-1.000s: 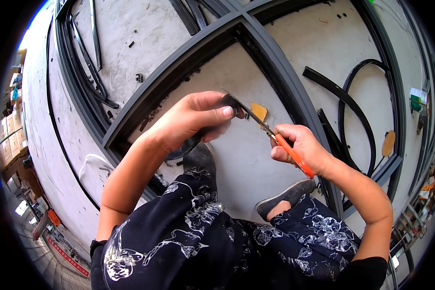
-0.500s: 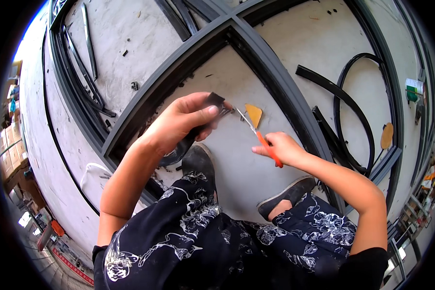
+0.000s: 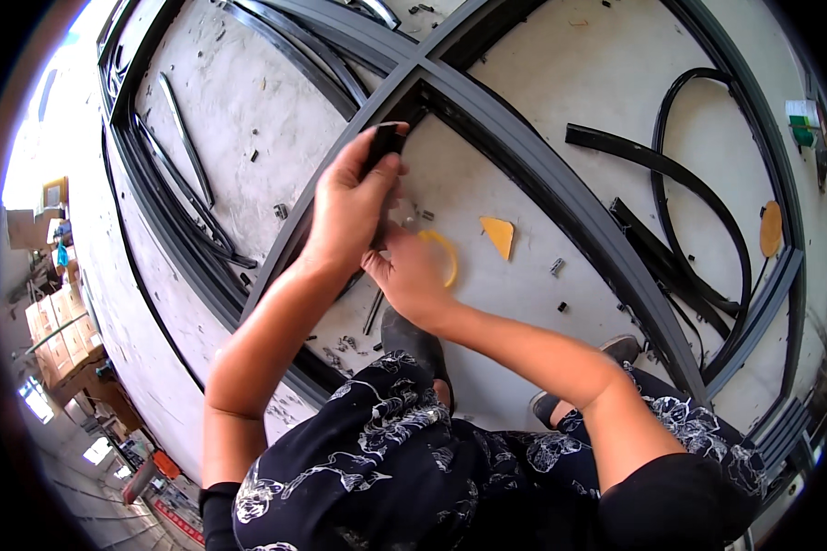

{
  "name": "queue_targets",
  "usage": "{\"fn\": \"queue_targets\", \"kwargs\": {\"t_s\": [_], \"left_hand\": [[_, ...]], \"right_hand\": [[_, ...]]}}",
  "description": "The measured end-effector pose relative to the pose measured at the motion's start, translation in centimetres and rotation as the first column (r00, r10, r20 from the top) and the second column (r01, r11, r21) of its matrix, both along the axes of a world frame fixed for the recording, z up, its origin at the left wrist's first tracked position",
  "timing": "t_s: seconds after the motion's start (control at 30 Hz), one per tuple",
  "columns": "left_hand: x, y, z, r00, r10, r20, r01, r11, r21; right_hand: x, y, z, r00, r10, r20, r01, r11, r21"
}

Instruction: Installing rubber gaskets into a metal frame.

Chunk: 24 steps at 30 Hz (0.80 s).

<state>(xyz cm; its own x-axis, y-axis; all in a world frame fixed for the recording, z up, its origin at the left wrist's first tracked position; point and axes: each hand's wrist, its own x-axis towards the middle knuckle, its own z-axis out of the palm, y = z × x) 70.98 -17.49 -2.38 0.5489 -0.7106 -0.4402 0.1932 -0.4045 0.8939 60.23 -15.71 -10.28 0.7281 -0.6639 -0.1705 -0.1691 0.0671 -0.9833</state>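
My left hand (image 3: 345,207) is closed round a black rubber strip (image 3: 388,142), its end sticking up past the thumb near the inner corner of a dark grey metal frame (image 3: 487,92). Just below it, my right hand (image 3: 415,283) is drawn in close, fingers bent against the lower part of the strip. From that hand juts the orange-yellow handle loop of a pair of scissors (image 3: 450,259), smeared by motion; the blades are hidden. Whether the right fingers also grip the strip I cannot tell.
A yellow triangular piece (image 3: 499,236) lies on the floor inside the frame. Curved black strips (image 3: 680,165) rest to the right, thinner strips (image 3: 186,138) to the left. My dark shoe (image 3: 413,344) stands below my hands. Stacked cartons (image 3: 60,331) are at far left.
My right hand has moved left and up to meet the left hand, turning the scissors so their blades no longer show. The left hand has risen slightly with the strip; the view has shifted.
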Motion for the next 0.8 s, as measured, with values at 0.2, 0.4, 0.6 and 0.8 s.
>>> {"fn": "queue_targets", "kwargs": {"t_s": [0.2,0.4,0.6,0.8], "left_hand": [[0.5,-0.9,-3.4,0.713,-0.257,0.652,0.181,0.966,0.183],[4.6,-2.0,-4.2,0.352,-0.228,0.908,0.06,0.973,0.222],[5.3,-1.1,-6.0,0.395,-0.284,0.874,0.061,0.957,0.283],[5.6,-0.7,-6.0,0.413,-0.295,0.862,0.105,0.955,0.277]], "right_hand": [[2.1,-0.1,-2.3,0.977,-0.208,0.046,0.125,0.733,0.669],[6.4,-3.1,-3.4,0.881,-0.458,0.119,-0.072,0.12,0.99],[6.4,-2.2,-4.3,0.868,-0.444,-0.224,0.348,0.221,0.911],[1.5,-1.6,-3.7,0.862,-0.5,-0.081,0.203,0.196,0.959]]}}
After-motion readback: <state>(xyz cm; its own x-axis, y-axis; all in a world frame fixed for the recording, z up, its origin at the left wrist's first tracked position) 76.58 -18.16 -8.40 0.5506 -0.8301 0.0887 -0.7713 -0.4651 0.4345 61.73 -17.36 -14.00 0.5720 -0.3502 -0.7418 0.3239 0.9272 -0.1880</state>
